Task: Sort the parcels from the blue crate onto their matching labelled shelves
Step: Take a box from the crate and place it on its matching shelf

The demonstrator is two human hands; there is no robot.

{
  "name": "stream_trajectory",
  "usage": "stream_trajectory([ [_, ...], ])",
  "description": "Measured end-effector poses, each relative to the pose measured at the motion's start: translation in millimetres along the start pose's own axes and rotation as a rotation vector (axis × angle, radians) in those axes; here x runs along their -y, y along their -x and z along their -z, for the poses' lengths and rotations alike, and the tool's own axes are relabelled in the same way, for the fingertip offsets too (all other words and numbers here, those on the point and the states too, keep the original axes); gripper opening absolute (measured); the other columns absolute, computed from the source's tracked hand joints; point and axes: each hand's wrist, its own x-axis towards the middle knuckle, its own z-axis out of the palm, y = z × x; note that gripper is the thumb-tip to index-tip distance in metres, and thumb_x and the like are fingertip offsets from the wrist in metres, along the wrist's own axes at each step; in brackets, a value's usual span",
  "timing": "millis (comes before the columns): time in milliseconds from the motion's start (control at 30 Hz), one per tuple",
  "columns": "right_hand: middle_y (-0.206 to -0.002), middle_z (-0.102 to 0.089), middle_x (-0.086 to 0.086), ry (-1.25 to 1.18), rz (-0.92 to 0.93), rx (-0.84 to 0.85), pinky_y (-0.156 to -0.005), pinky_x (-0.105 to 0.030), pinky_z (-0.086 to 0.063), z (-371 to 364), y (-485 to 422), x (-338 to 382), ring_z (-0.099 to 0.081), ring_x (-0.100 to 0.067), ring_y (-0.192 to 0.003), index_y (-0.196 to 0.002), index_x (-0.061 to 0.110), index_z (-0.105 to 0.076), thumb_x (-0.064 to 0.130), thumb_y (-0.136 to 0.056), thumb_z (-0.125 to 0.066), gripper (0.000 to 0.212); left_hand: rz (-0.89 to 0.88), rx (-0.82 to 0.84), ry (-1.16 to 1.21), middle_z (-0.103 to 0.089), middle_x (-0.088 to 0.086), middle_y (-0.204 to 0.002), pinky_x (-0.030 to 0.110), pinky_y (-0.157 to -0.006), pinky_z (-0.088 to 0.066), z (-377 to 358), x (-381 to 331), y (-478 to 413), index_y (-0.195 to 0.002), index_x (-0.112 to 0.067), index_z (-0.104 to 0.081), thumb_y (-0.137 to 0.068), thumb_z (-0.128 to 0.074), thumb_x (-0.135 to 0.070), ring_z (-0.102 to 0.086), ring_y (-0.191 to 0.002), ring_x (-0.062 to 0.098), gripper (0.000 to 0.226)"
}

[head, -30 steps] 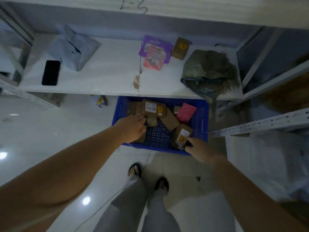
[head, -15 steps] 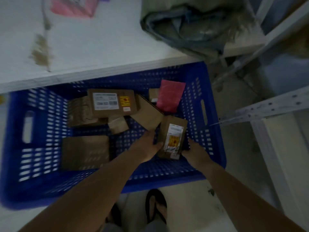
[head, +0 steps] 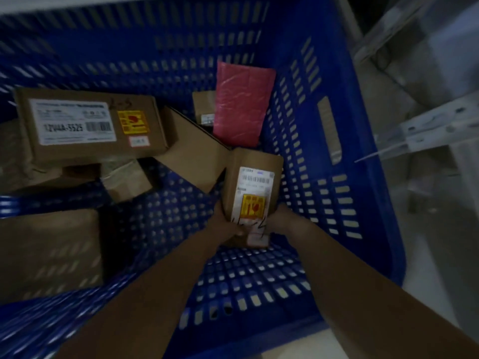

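1. Parcel (head: 252,187), a small brown box, stands tilted at centre frame in the blue crate (head: 363,203), near its right wall.
2. Left hand (head: 225,225) and right hand (head: 283,220) clasp its lower end, fingers (head: 239,232) curled round it.
3. Step looks like the pick-up; next, lift it clear and read its mark.

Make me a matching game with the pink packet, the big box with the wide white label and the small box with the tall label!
Things:
1. pink packet
2. big box
3. small box

Places:
A. gripped by the left hand and right hand
B. standing up near the far right corner of the blue crate
C. lying on other boxes at the left

Pairs: 1-B, 2-C, 3-A.
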Motion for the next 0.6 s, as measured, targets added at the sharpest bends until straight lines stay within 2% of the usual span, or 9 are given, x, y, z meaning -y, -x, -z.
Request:
stream_trajectory([
  [67,-0.149,-0.036,-0.014,-0.179,0.036,0.016,-0.110,-0.040,-0.037,0.3,5.7,-0.6,-0.038,-0.029,-0.135,-0.149,0.004,-0.017,0.002,-0.085,-0.064,0.079,0.043,0.069,0.077,-0.047,0.003,-0.141,0.041,-0.094,-0.050,11.4,-6.9,7.7,-0.148,-0.026,-0.021,-0.074,-0.078,-0.011,-0.050,-0.121,0.022,0.094],
  [100,-0.148,-0.037,-0.012,-0.246,0.060,0.021,-0.108,-0.040,-0.039,2.5,15.2,1.3,-0.040,-0.029,-0.133,-0.148,0.005,-0.018,0.004,-0.084,-0.067,0.080,0.078,0.077,0.097,-0.053,0.000,-0.135,0.038,-0.085,-0.053,16.6,-11.3,14.4,-0.144,-0.029,-0.029,-0.073,-0.079,-0.022,-0.054,-0.114,0.020,0.087],
  [200,-0.132,-0.049,-0.008,-0.449,0.036,0.128,-0.097,-0.047,-0.046,7.2,59.3,6.1,-0.049,-0.030,-0.121,-0.134,0.020,-0.030,0.025,-0.087,-0.067,0.060,0.166,0.120,0.169,-0.065,-0.005,-0.112,0.032,-0.074,-0.058,34.7,-31.8,59.4,-0.133,-0.027,-0.047,-0.063,-0.082,-0.037,-0.061,-0.102,0.015,0.079],
  [267,-0.121,-0.055,-0.005,-0.500,0.008,0.215,-0.094,-0.053,-0.050,12.9,96.5,8.5,-0.054,-0.029,-0.112,-0.125,0.027,-0.030,0.030,-0.087,-0.066,0.052,0.138,0.152,0.147,-0.068,-0.005,-0.109,0.027,-0.072,-0.058,45.5,-44.0,92.2,-0.131,-0.028,-0.049,-0.056,-0.082,-0.038,-0.064,-0.100,0.013,0.083],
  [367,-0.123,-0.053,0.004,-0.525,0.096,0.248,-0.096,-0.051,-0.049,20.1,147.2,7.3,-0.052,-0.022,-0.113,-0.130,0.033,-0.035,0.031,-0.088,-0.064,0.051,0.112,0.192,0.113,-0.063,-0.006,-0.118,0.026,-0.080,-0.056,58.8,-69.2,146.1,-0.134,-0.032,-0.044,-0.056,-0.083,-0.032,-0.061,-0.107,0.012,0.087],
  [433,-0.125,-0.050,0.007,-0.553,0.158,0.212,-0.098,-0.048,-0.047,27.5,187.1,9.5,-0.049,-0.020,-0.117,-0.130,0.034,-0.043,0.027,-0.090,-0.063,0.045,0.071,0.221,0.096,-0.062,-0.009,-0.119,0.029,-0.087,-0.053,63.9,-87.7,186.0,-0.135,-0.035,-0.043,-0.065,-0.082,-0.022,-0.060,-0.108,0.012,0.081],
  [533,-0.130,-0.052,0.005,-0.584,0.234,0.172,-0.090,-0.041,-0.046,36.0,250.7,8.8,-0.050,-0.021,-0.119,-0.133,0.030,-0.045,0.021,-0.092,-0.060,0.044,0.009,0.262,0.060,-0.059,-0.007,-0.128,0.034,-0.097,-0.049,67.1,-108.5,248.7,-0.140,-0.035,-0.037,-0.072,-0.076,-0.006,-0.059,-0.114,0.016,0.084],
  [600,-0.119,-0.059,0.008,-0.576,0.310,0.154,-0.086,-0.034,-0.048,42.6,292.5,5.3,-0.054,-0.015,-0.108,-0.119,0.033,-0.052,0.022,-0.094,-0.057,0.028,-0.056,0.293,0.037,-0.059,-0.011,-0.126,0.028,-0.089,-0.054,67.1,-118.5,291.5,-0.136,-0.041,-0.035,-0.071,-0.074,0.003,-0.062,-0.108,0.010,0.088],
])
